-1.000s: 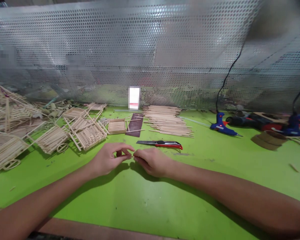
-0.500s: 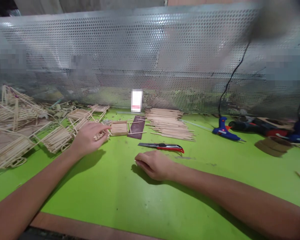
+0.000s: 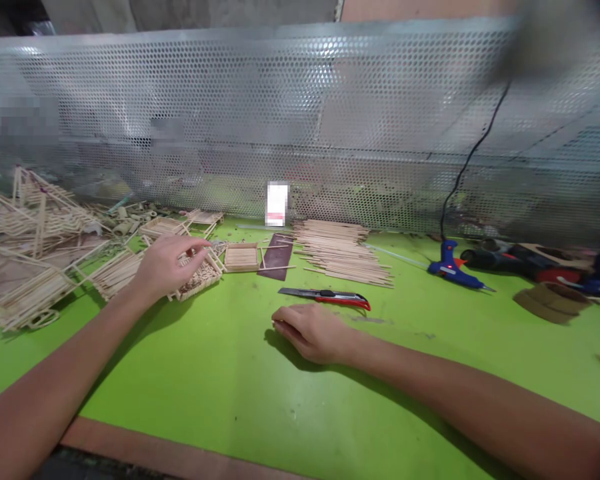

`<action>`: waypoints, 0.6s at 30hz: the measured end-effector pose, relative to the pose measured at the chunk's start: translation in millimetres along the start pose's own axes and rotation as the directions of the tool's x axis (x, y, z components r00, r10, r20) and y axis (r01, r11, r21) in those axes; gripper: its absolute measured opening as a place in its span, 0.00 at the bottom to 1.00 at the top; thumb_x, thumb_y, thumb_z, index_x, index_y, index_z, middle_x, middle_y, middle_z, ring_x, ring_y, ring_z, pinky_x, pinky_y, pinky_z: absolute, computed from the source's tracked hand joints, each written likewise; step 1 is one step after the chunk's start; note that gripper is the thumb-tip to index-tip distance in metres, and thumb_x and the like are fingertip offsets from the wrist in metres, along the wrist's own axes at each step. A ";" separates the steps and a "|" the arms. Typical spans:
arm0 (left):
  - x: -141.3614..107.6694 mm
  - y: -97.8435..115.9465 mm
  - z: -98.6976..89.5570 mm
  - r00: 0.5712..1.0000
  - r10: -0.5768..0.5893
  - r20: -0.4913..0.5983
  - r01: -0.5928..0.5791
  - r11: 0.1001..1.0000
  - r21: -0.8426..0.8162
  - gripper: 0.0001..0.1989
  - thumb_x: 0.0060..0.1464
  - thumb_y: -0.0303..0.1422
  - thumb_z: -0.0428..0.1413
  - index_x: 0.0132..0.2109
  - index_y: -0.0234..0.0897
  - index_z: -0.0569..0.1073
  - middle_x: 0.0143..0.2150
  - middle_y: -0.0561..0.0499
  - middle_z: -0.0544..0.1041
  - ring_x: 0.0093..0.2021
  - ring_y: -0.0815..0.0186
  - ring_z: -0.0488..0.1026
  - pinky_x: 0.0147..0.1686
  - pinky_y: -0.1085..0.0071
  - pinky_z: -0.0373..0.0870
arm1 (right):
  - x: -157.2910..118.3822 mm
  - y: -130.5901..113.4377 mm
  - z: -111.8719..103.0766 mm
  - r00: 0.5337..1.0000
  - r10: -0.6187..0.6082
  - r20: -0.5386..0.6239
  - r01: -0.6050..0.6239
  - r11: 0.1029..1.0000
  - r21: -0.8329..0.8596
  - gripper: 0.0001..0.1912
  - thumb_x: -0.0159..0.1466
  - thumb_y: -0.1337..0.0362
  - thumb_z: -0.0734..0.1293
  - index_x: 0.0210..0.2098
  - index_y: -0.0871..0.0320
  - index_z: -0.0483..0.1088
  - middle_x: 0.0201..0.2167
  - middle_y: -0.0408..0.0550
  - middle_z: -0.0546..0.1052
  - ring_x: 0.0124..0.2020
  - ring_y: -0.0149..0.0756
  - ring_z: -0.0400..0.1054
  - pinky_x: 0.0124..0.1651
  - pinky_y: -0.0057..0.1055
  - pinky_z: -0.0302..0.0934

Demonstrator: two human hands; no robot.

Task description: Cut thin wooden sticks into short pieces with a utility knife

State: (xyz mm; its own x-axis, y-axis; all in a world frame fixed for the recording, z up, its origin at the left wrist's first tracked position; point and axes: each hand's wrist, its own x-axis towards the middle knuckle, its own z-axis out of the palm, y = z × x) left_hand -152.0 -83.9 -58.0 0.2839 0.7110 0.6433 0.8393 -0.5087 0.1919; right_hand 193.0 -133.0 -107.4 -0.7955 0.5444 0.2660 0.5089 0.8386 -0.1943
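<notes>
My left hand (image 3: 166, 268) is over a small stick-built tray (image 3: 200, 285) heaped with short cut pieces, and hides part of it. Its thumb and fingers are apart, with nothing visible between them. My right hand (image 3: 314, 335) rests on the green table, fingers closed. A small pale stick piece (image 3: 273, 323) peeks out at its fingertips; the rest is hidden. Just beyond that hand lies a red-and-black utility knife (image 3: 325, 296), blade out, pointing left. A little stick cart (image 3: 241, 257) stands right of the tray, its shafts over a dark brown sheet (image 3: 279, 259).
Behind the knife lies a stack of thin sticks (image 3: 340, 250). A blue glue gun (image 3: 453, 267) with a black cord and a brown tape roll (image 3: 550, 301) are at right. More stick carts (image 3: 35, 297) crowd the left. A perforated metal screen (image 3: 230, 100) closes the back.
My left hand has drawn back slightly to the left, uncovering more of the tray of short pieces. The right hand keeps its closed pose. The whole view has shifted a little.
</notes>
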 end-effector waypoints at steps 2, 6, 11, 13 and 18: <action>-0.6 2.4 -0.1 1.000 -0.021 0.021 0.021 1.000 -0.013 0.19 0.67 0.44 0.52 0.53 0.41 0.82 0.40 0.48 0.85 0.36 0.59 0.80 0.42 0.59 0.75 | -0.5 1.2 0.3 0.997 -0.025 -0.074 0.026 1.000 0.017 0.11 0.77 0.63 0.59 0.47 0.60 0.71 0.34 0.50 0.79 0.32 0.36 0.71 0.34 0.31 0.60; -3.3 8.1 4.4 0.998 -0.021 0.066 0.025 0.998 -0.064 0.19 0.67 0.44 0.52 0.50 0.40 0.83 0.41 0.47 0.86 0.37 0.58 0.80 0.41 0.59 0.76 | 0.3 4.0 1.6 0.981 -0.112 -0.159 0.117 0.993 0.022 0.12 0.78 0.62 0.60 0.48 0.60 0.74 0.39 0.53 0.80 0.37 0.37 0.72 0.37 0.32 0.64; -10.6 17.7 20.7 0.985 0.101 0.142 -0.079 0.985 -0.154 0.16 0.67 0.41 0.52 0.43 0.40 0.83 0.37 0.49 0.85 0.36 0.61 0.80 0.41 0.62 0.77 | 3.5 4.8 3.2 0.969 -0.166 -0.183 0.166 0.986 -0.015 0.13 0.78 0.61 0.62 0.48 0.58 0.78 0.44 0.53 0.81 0.45 0.40 0.72 0.51 0.40 0.68; -13.6 22.3 26.4 0.973 0.144 0.179 -0.109 0.975 -0.194 0.15 0.67 0.40 0.52 0.41 0.41 0.82 0.34 0.50 0.84 0.33 0.62 0.78 0.41 0.62 0.76 | 4.0 4.7 3.4 0.974 -0.152 -0.166 0.151 0.988 -0.020 0.11 0.76 0.63 0.64 0.48 0.57 0.79 0.46 0.52 0.81 0.47 0.42 0.72 0.55 0.42 0.68; -17.9 28.4 30.4 0.949 0.194 0.247 -0.133 0.960 -0.245 0.15 0.67 0.40 0.52 0.38 0.41 0.81 0.30 0.51 0.82 0.31 0.62 0.77 0.37 0.63 0.76 | 3.2 5.2 2.8 0.987 -0.123 -0.104 0.123 0.992 -0.010 0.10 0.71 0.70 0.68 0.49 0.56 0.80 0.50 0.52 0.80 0.52 0.43 0.71 0.58 0.43 0.68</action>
State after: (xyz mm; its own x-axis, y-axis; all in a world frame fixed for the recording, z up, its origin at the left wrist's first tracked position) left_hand -119.2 -96.3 -86.6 0.5469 0.6960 0.4653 0.6548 -0.7019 0.2803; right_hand 192.3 -126.9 -110.2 -0.8137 0.4359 0.3846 0.4105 0.8993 -0.1507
